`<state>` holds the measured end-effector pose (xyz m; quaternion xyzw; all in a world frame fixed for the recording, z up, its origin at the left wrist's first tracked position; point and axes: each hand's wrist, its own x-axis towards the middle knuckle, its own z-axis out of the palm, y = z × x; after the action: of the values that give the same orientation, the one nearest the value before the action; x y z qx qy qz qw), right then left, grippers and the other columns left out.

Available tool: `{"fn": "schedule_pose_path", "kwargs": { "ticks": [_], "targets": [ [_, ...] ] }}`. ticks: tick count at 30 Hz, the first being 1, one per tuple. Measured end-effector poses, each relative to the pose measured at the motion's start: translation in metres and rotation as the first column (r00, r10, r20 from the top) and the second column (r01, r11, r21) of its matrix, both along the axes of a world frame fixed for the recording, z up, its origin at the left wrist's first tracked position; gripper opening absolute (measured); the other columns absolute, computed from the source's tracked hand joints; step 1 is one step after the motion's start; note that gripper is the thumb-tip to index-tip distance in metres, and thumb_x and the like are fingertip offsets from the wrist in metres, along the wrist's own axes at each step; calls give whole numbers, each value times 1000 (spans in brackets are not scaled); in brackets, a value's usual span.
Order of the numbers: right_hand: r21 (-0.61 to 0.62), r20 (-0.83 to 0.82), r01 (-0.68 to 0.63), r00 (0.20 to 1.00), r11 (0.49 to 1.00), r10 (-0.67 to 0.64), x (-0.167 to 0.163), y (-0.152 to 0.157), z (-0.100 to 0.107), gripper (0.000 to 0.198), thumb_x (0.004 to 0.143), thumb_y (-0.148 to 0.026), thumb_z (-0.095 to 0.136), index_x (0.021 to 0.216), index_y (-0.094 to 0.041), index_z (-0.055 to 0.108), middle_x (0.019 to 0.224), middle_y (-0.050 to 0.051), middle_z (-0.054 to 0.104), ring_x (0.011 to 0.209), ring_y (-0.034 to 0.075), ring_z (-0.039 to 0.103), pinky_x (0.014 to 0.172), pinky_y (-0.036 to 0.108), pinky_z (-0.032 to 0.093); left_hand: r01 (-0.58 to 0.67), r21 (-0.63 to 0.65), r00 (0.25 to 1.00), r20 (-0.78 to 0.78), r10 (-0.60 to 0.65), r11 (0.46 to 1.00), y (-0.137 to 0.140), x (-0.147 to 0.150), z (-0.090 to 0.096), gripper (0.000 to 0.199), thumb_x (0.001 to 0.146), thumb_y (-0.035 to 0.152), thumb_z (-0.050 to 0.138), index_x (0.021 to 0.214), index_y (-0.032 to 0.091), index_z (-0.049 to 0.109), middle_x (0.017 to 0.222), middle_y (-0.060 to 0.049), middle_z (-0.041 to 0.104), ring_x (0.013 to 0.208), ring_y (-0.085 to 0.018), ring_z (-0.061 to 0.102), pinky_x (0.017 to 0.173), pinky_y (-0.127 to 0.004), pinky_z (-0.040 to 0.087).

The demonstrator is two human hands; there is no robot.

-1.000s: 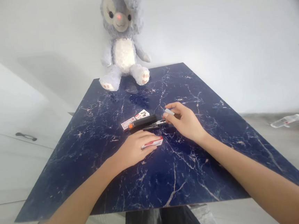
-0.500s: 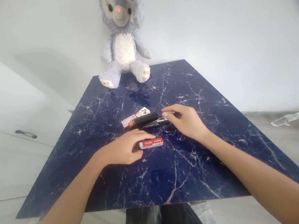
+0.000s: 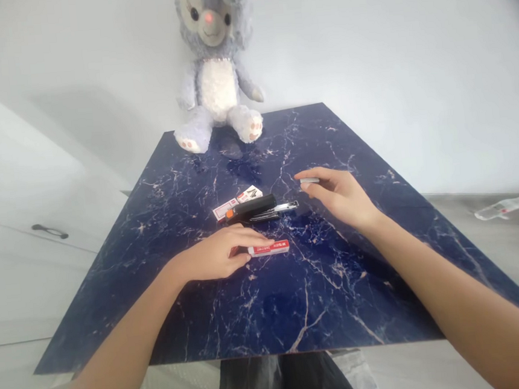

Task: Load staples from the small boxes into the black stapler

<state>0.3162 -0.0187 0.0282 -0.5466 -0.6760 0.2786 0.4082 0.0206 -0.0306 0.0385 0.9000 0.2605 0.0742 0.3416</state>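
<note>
My left hand (image 3: 219, 252) grips the left end of a small red-and-white staple box (image 3: 271, 248), thumb at its near side and fingers along its top. In my right hand (image 3: 339, 193), thumb and fingers pinch a short pale strip of staples (image 3: 310, 180), held right of the stapler. The black stapler (image 3: 254, 207) with an orange end lies between my hands, its silver metal rail sticking out to the right. Part of the stapler's near left side is close behind my left fingers. Behind it lies a flat white box (image 3: 237, 202) with red print and a stapler picture.
A grey plush toy (image 3: 217, 83) sits at the far edge of the dark blue marbled table (image 3: 270, 314), against the white wall. A cabinet with a dark handle (image 3: 50, 231) stands at left. Clear plastic packaging (image 3: 510, 206) lies beyond the right edge.
My right hand has moved away from the stapler's rail, right and slightly back, carrying the strip. The left hand and staple box shifted slightly right, and the fingers now lie flatter on the box.
</note>
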Motion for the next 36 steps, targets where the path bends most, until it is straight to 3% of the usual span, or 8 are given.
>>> {"fn": "schedule_pose_path", "kwargs": {
  "ticks": [8,13,17,19,22,25,30,36],
  "targets": [
    [-5,127,-65,990,998,65,-4,1,-13,32,90,-41,60,113,-25,74,94,4,75,73,19,65,73,36,51,-34,-9,999,1,34,999,1,1,-4,43,95,17,57,132,36,63,121,-3,71,108,-20,63,92,-36,50],
    [121,155,-74,986,990,55,-8,1,-15,29,93,-40,58,113,-26,74,104,6,73,83,21,64,79,38,52,-44,26,999,-13,44,999,0,1,-5,43,95,18,55,133,35,63,118,-4,72,101,-20,65,89,-37,52],
    [169,247,-50,969,984,6,-6,4,-18,26,94,-39,58,111,-27,75,101,6,72,91,24,62,87,42,49,-174,117,984,68,166,978,-3,3,-10,48,93,19,53,140,30,55,119,-6,71,87,-17,67,78,-32,54],
    [185,265,-68,964,980,17,-7,6,-23,25,94,-37,59,110,-27,74,104,5,73,99,25,62,94,45,46,-270,251,957,176,230,930,-4,3,-14,41,93,20,53,132,27,61,119,-6,70,91,-18,67,81,-34,55],
    [197,254,-177,959,964,125,-11,8,-32,21,94,-32,60,109,-27,73,112,4,72,107,25,62,102,46,42,-416,446,902,317,295,793,-1,4,-18,29,93,21,54,119,25,67,116,-6,70,103,-21,64,95,-40,51],
    [197,258,-286,938,938,232,-16,9,-39,20,94,-27,59,109,-26,73,114,4,72,107,23,64,103,44,42,-518,503,855,332,399,692,6,3,-20,31,93,22,56,123,24,64,121,-7,68,110,-24,59,101,-45,47],
    [171,284,-309,925,936,253,-17,9,-41,21,95,-26,57,110,-26,72,113,4,73,103,23,64,99,44,45,-506,452,859,193,473,734,14,2,-26,37,93,24,58,130,24,57,118,-7,67,108,-25,57,97,-45,47],
    [182,349,-302,910,936,225,-20,7,-37,24,98,-28,53,113,-23,72,110,6,73,99,24,65,96,44,46,-510,430,855,165,491,745,14,3,-29,35,94,23,57,129,24,56,115,-7,67,104,-25,58,93,-43,47]
  ]
}}
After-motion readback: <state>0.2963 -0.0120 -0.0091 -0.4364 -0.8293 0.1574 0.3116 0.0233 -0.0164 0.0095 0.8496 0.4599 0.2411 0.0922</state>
